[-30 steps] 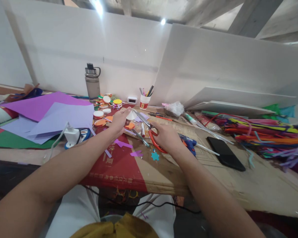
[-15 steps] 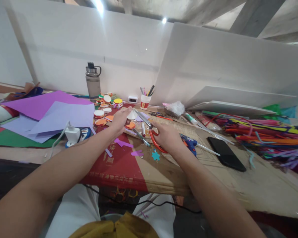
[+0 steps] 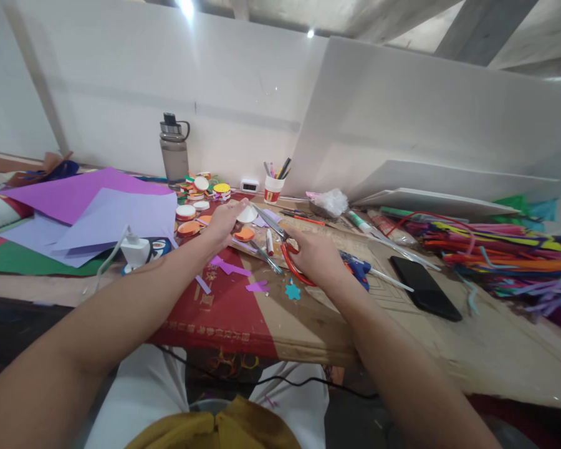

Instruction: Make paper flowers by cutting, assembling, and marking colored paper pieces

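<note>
My left hand is closed on a small white paper piece, above the cardboard-covered table. My right hand grips scissors by their red handles. The scissor blades point up and left, with their tips at the edge of the white piece. Below the hands lie an orange disc, a marker with a red end, purple paper scraps and a teal flower-shaped cutout. White and orange round pieces sit left of my left hand.
Purple and lilac sheets and a white plug lie left. A bottle and pen cup stand behind. A blue glue gun, black phone and coloured pipe cleaners lie right.
My left hand and the white piece have shifted slightly left, showing more of the orange disc. The scissors stay close to the white piece. The camera view has moved a little.
</note>
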The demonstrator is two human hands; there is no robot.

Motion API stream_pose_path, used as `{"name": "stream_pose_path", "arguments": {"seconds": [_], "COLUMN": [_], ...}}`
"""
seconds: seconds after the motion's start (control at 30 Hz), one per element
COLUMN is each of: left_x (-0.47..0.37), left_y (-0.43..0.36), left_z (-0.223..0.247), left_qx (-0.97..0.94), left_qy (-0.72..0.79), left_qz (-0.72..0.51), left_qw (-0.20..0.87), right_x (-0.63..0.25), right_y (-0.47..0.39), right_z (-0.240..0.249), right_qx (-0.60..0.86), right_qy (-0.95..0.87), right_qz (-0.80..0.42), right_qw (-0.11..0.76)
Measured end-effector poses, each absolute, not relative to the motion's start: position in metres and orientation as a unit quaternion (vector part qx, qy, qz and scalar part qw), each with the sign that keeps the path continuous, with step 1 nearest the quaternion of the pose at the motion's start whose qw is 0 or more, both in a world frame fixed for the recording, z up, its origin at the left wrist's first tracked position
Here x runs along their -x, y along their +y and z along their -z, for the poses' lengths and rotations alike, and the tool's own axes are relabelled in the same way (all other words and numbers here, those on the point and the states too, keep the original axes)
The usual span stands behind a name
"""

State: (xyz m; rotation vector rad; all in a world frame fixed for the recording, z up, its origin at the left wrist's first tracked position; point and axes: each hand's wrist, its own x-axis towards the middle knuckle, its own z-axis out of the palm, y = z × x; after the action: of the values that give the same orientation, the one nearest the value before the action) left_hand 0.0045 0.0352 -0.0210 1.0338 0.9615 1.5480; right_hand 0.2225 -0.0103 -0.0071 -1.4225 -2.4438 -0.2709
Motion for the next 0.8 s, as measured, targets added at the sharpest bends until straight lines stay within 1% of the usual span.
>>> {"name": "stream_pose_path", "arguments": {"seconds": [0.33, 0.57, 0.67, 0.8], "left_x": [-0.005, 0.000, 0.002, 0.002], "left_y": [0.029, 0.030, 0.029, 0.029], "left_z": [0.010, 0.009, 0.008, 0.007], "left_qx": [-0.399, -0.393, -0.391, -0.367], "left_qy": [0.394, 0.358, 0.354, 0.378], "left_qz": [-0.618, -0.585, -0.583, -0.627], "left_qw": [0.551, 0.613, 0.618, 0.574], "right_x": [-0.223, -0.225, -0.226, -0.226], "right_y": [-0.012, -0.011, -0.010, -0.006], "right_z": [0.005, 0.005, 0.005, 0.007], "right_qx": [0.501, 0.489, 0.484, 0.479], "right_qy": [-0.848, -0.852, -0.852, -0.845], "right_qz": [0.101, 0.088, 0.058, -0.021], "right_qw": [0.143, 0.166, 0.188, 0.238]}}
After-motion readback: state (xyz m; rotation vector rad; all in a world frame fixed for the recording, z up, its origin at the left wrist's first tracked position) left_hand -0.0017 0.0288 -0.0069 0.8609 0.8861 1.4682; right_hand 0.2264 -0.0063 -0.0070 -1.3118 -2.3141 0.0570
